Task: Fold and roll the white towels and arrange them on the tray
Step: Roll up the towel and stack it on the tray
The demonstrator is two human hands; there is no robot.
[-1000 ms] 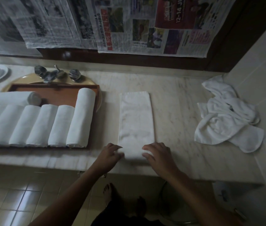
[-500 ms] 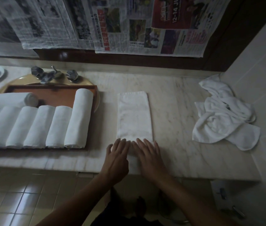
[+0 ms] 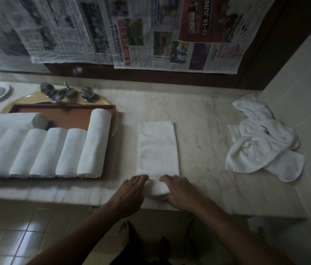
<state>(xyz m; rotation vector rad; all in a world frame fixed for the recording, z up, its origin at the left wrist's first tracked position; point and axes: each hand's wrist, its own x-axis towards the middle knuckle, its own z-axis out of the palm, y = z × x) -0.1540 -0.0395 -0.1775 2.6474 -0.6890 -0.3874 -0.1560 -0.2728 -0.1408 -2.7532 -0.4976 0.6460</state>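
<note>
White folded towel (image 3: 157, 148) lies lengthwise on marble counter (image 3: 208, 131), near end rolled; left hand (image 3: 130, 191) and right hand (image 3: 179, 190) curl close-set fingers over roll's ends so it winds tight, even. At left, tray (image 3: 65, 107) holds finished rolls (image 3: 93, 142).

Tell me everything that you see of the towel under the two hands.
The towel is white, looks like soft terry cloth, and is folded into a long narrow strip. It lies flat on the marble counter, lengthwise away from the person, right of the tray. Its near end is rolled into a small roll near the counter's edge. The left hand and right hand grip this roll, one at each end.
</note>
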